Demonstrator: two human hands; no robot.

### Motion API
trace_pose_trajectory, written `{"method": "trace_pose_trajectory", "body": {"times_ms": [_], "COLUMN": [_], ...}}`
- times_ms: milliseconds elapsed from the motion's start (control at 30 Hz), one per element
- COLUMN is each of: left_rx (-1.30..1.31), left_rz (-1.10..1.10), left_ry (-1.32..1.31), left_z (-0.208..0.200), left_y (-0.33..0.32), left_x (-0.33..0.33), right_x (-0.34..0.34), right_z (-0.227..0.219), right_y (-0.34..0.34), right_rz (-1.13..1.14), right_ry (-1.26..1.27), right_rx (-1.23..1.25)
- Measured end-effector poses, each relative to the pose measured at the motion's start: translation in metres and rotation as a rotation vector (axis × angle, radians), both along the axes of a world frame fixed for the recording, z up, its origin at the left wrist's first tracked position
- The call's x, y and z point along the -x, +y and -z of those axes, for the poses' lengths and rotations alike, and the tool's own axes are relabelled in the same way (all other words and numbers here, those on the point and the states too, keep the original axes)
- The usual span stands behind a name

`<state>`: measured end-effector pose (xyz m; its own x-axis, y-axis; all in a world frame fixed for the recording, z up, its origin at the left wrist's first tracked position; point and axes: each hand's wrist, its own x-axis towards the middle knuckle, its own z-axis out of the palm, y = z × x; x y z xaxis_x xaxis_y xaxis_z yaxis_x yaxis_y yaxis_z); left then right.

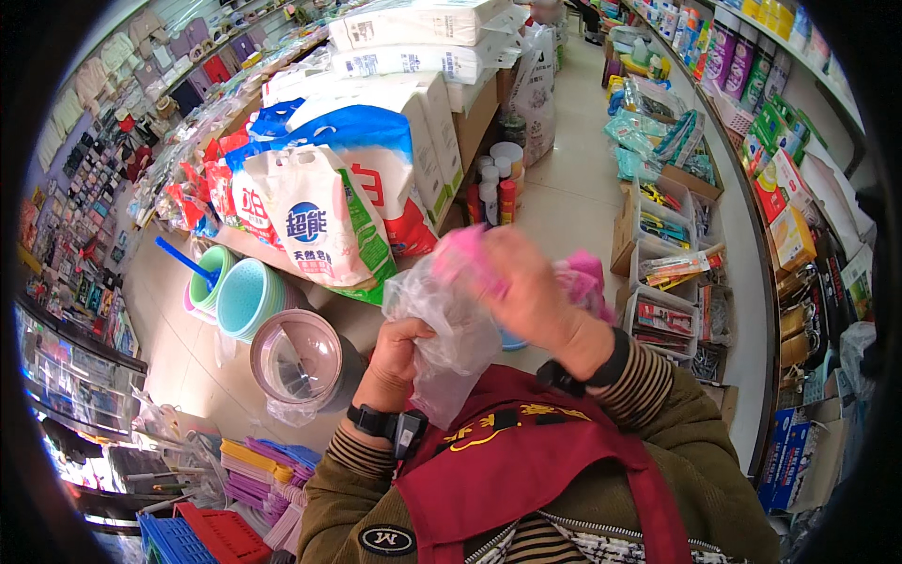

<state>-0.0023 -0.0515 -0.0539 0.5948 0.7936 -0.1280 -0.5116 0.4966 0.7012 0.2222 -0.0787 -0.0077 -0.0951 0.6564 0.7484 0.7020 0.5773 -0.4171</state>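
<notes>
My left hand [399, 352] is closed around the gathered edge of a clear plastic bag [451, 352], which hangs crumpled in front of my chest. Above the bag's top, my right hand [531, 291] is smeared by motion, its fingers curled over a bright pink cloth-like piece [470, 263]. More pink fabric [584, 274] shows on the far side of that hand; whether both are one item I cannot tell. A sliver of something blue is partly hidden below the right hand. I wear a dark red apron [536, 461].
Large detergent bags [315, 221] and wrapped paper packs [413, 61] stand ahead on a low platform. Nested tubs [254, 296] and a brownish bucket [296, 352] are at the left. Bins of small tools [662, 320] line the right shelf. Plastic baskets [221, 536] lie at the lower left.
</notes>
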Motion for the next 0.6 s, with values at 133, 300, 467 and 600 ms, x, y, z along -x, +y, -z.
{"method": "trace_pose_trajectory", "body": {"times_ms": [133, 300, 467, 600], "left_rx": [-0.114, -0.044, 0.012, 0.134], "left_rz": [0.058, -0.007, 0.061, -0.029], "left_ry": [0.008, -0.123, -0.185, -0.09], "left_z": [0.001, -0.019, -0.017, 0.0], "left_y": [-0.015, -0.024, -0.007, -0.006], "left_x": [-0.008, 0.006, 0.013, 0.002], "right_x": [0.038, -0.015, -0.013, 0.032], "right_z": [-0.006, 0.025, 0.003, -0.013], "right_y": [-0.001, 0.021, 0.007, -0.011], "right_rz": [-0.148, 0.374, 0.204, -0.339], "right_ry": [-0.1, 0.042, 0.168, -0.13], "right_rx": [-0.116, 0.564, 0.123, -0.032]}}
